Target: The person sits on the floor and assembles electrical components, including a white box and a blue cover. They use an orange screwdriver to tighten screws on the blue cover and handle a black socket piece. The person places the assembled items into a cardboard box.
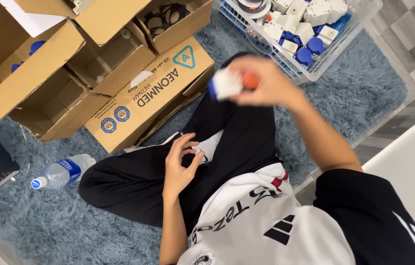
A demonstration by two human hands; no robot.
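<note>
You are sitting cross-legged on a grey-blue shaggy rug [364, 93], and your right hand [266, 81] is raised in front of you, above your knee. It is grasping a small white plastic part [227, 83] with a blue edge on one side and an orange piece on the other side. The part is blurred, so its exact shape is not possible to tell. Your fingers are wrapping around its right end.

Your left hand [180, 164] is resting over your lap, just above your black trousers. It is holding nothing; the fingers are loosely curled, with the thumb and the fingertips near to each other but not closed.

Behind the right hand, a clear plastic basket [337, 56] is standing on the rug, full of similar white and blue parts [305, 34]. On your left side, several open cardboard boxes [153, 93] are lying together, touching each other. A plastic water bottle [62, 172] with a blue label is lying on its side on the rug, near your left knee and well apart from both hands.
</note>
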